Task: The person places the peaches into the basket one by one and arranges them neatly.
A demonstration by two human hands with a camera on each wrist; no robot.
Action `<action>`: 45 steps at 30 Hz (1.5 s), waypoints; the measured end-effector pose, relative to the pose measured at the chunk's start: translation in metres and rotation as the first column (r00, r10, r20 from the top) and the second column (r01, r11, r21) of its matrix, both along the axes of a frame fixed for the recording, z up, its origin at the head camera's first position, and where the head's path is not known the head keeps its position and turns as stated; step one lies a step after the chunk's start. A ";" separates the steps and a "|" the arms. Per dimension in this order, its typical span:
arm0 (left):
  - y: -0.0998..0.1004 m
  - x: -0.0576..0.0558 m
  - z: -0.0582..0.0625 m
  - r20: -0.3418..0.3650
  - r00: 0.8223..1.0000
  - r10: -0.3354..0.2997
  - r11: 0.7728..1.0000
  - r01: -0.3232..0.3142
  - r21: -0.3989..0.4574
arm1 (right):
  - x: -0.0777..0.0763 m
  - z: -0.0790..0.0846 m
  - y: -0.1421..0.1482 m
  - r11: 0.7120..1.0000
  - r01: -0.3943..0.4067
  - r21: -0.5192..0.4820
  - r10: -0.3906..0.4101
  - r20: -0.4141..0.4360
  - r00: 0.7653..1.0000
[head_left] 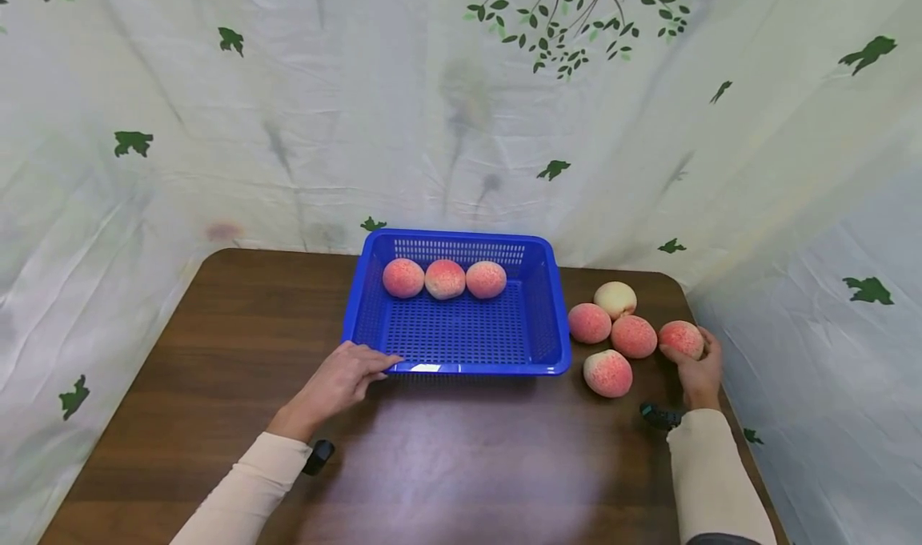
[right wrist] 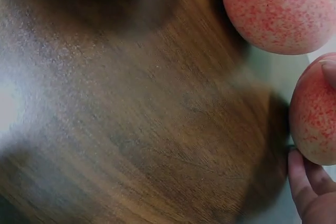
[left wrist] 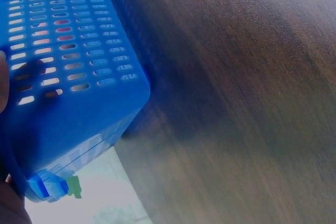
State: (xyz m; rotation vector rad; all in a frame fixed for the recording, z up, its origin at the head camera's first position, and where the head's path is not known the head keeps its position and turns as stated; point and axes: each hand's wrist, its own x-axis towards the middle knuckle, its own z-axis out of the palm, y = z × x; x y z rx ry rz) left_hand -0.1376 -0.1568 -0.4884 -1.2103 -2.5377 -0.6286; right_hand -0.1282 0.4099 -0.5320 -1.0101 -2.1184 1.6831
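Leaf-printed sheeting (head_left: 403, 129) hung behind the table (head_left: 461, 473). Left hand (head_left: 349, 375) gripped the basket (head_left: 490, 368); right hand (head_left: 703, 375) gripped the rightmost peach (head_left: 681, 338), near four others (head_left: 634, 337). Pick-up appeared under way; the next move likely called for a clear lift.

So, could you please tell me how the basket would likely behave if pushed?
The basket probably keeps its shape, since it looks like moulded plastic. With its broad base, it seems likelier to slide than tip. The three peaches inside could roll, as they are round with room in front.
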 end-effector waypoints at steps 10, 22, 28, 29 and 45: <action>0.000 0.001 0.002 0.022 1.000 0.014 1.000 -0.014 -0.011 | 0.005 0.008 0.004 0.988 0.099 -0.115 -0.106 -0.050 0.993; 0.000 0.000 0.002 0.049 0.998 0.026 0.999 -0.024 -0.037 | -0.007 0.061 -0.006 0.957 0.076 -0.280 -0.129 -0.179 0.975; 0.000 0.000 0.003 0.052 0.998 0.023 0.999 -0.022 -0.034 | -0.022 0.080 -0.022 0.952 -0.031 -0.303 -0.040 -0.226 0.973; 0.001 0.000 0.003 0.049 0.999 0.022 0.999 -0.020 -0.033 | -0.025 0.083 -0.026 0.953 -0.052 -0.298 -0.019 -0.229 0.973; 0.002 0.001 0.002 0.036 0.999 0.020 0.999 -0.019 -0.034 | -0.072 0.109 -0.114 0.923 -0.311 -0.227 0.238 -0.299 0.924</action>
